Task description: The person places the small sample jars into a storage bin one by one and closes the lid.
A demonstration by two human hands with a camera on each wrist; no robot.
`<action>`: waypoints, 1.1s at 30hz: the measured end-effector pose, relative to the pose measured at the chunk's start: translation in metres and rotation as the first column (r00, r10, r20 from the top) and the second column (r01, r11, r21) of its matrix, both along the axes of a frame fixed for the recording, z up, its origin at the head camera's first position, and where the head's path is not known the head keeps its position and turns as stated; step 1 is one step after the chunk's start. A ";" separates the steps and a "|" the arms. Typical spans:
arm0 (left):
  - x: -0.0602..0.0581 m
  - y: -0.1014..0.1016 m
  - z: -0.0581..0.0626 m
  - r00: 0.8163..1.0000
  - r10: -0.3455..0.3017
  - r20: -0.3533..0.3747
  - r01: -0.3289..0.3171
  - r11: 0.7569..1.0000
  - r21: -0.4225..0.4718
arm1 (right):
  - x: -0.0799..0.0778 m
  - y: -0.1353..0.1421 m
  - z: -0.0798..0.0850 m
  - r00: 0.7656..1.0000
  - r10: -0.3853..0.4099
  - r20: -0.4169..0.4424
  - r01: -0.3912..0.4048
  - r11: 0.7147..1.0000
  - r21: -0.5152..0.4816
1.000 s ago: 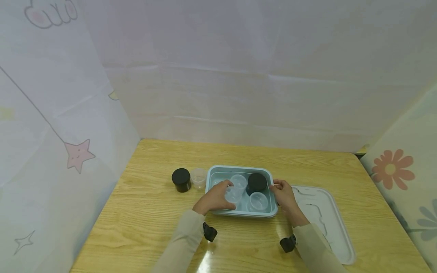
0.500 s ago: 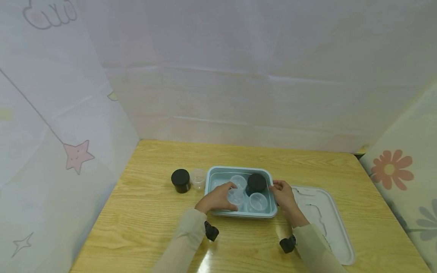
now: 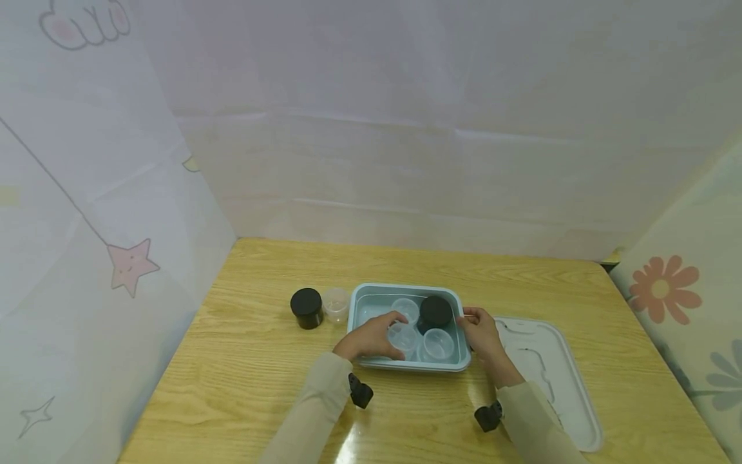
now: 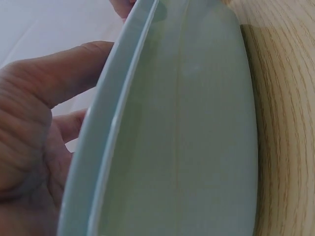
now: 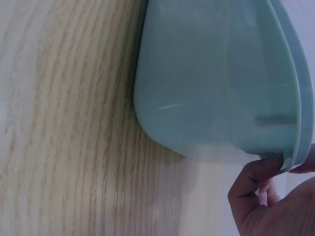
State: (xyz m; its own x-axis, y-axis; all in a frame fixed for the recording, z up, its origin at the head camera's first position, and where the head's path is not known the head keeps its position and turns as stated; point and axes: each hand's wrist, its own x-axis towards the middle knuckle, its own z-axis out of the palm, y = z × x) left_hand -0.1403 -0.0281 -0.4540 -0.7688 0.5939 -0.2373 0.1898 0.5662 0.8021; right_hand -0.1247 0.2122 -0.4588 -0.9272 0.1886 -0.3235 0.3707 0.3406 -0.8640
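My left hand (image 3: 371,338) reaches over the near left side of a pale blue plastic bin (image 3: 406,367). Between its thumb and fingers it grips a small clear plastic cup (image 3: 402,336) inside the bin. Another clear cup (image 3: 404,308) sits behind that one, and a third clear cup (image 3: 438,344) to its right. A black-lidded jar (image 3: 435,310) stands in the bin's back right corner. At the bin's right side my right hand (image 3: 482,332) pinches the rim; the right wrist view shows the thumb and fingers (image 5: 256,174) on it. The left wrist view hides the cups behind the bin wall.
Left of the bin, a black jar (image 3: 306,307) and a clear cup (image 3: 336,304) stand side by side on the wooden table (image 3: 243,386). A white lid (image 3: 556,380) lies flat at the right, partly under the right forearm. Printed cloth surrounds the table.
My left hand has shifted slightly to the right with the clear cup, bringing it closer to the cup on the right. The right hand stays at the rim.
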 end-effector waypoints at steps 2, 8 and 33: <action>0.000 0.000 -0.001 1.000 0.001 0.004 -0.001 1.000 0.002 | 0.000 0.000 -0.001 1.000 -0.004 -0.001 0.004 1.000 -0.001; -0.001 0.001 -0.005 1.000 0.006 0.023 -0.006 1.000 0.016 | -0.001 -0.001 -0.003 1.000 -0.003 -0.002 0.003 1.000 -0.005; -0.002 -0.001 0.003 1.000 0.024 0.005 -0.024 1.000 -0.010 | -0.002 -0.001 -0.002 1.000 -0.020 0.016 0.019 1.000 0.015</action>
State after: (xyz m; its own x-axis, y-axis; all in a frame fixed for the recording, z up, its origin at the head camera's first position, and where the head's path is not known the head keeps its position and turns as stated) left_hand -0.1418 -0.0296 -0.4508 -0.7815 0.5730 -0.2470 0.1721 0.5785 0.7973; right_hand -0.1268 0.2117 -0.4604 -0.9181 0.2116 -0.3352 0.3912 0.3462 -0.8527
